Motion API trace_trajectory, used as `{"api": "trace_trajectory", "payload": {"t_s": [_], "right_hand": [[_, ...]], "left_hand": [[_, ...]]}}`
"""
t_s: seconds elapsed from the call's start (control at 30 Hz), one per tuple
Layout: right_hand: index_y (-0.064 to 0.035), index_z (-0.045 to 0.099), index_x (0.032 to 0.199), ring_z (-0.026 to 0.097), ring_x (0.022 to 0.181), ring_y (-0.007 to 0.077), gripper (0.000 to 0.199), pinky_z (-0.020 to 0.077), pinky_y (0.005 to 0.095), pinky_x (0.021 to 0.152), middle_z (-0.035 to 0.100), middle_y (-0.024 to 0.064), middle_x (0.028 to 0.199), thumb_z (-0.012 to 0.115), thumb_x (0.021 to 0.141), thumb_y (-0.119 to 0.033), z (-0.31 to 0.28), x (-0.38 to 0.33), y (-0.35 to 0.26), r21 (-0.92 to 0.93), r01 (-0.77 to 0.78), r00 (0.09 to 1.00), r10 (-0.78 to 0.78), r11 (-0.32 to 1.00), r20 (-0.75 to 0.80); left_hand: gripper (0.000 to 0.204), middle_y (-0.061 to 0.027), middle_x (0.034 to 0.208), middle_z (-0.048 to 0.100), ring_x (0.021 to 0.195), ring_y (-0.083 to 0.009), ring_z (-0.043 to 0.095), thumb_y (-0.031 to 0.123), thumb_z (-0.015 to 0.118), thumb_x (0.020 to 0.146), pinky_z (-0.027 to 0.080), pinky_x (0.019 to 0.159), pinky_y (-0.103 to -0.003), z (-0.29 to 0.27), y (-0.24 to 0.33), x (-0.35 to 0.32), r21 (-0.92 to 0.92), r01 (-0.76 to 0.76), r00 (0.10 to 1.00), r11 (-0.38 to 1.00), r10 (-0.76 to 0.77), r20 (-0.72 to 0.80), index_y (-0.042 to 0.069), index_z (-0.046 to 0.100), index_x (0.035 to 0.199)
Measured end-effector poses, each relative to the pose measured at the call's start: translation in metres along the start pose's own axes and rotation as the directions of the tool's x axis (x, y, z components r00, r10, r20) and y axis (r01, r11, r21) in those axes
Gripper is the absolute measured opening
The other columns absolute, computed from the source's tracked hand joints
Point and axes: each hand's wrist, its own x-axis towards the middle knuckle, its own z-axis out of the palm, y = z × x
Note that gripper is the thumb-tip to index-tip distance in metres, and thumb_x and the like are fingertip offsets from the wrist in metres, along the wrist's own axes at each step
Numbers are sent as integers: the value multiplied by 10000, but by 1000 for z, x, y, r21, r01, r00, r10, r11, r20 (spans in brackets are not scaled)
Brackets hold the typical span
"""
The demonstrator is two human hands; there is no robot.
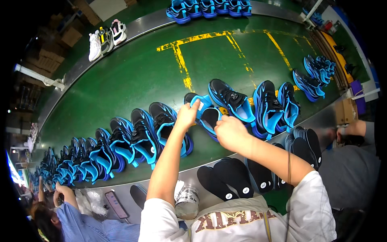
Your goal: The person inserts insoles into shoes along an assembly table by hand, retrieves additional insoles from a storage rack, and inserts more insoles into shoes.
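A black and blue sneaker (206,128) lies on the green work surface in front of me, its toe pointing away. My left hand (188,116) is closed on its bright blue tongue (199,105), which is pulled up and shows a small white label. My right hand (231,132) is closed at the heel edge of the same sneaker, fingertips at the collar. A dark rounded surface (210,117), seemingly an insole, shows in the opening between my hands; how far it reaches inside is hidden. Just to the right lies another black and blue sneaker (230,99).
Matching sneakers (141,131) form a long row leftward; several more (268,107) lie right. Black insoles (225,177) rest on the metal ledge near me, beside a clear jar (187,201) and a phone (116,204). Co-workers sit at left (80,222) and right (346,169).
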Motion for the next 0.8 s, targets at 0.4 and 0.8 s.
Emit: {"api": "trace_trajectory", "payload": {"t_s": [0.4,0.8], "right_hand": [[-58,577,577,522,667,229,55,444,331,624,567,60,683,552,610,-93,-23,-18,33,-28,8,984,-12,1000,-175],[-17,563,855,546,877,294,165,479,376,717,505,178,1022,511,785,-157,44,14,14,287,-163,943,235,944,-235]], "left_hand": [[428,-278,721,572,733,-442,557,405,488,839,435,640,-475,21,14,-37,124,-305,939,944,320,-126,-15,502,917],[403,-114,637,546,585,-163,507,367,592,785,407,547,-310,14,16,-30,42,-209,973,977,212,-95,-28,536,841]]}}
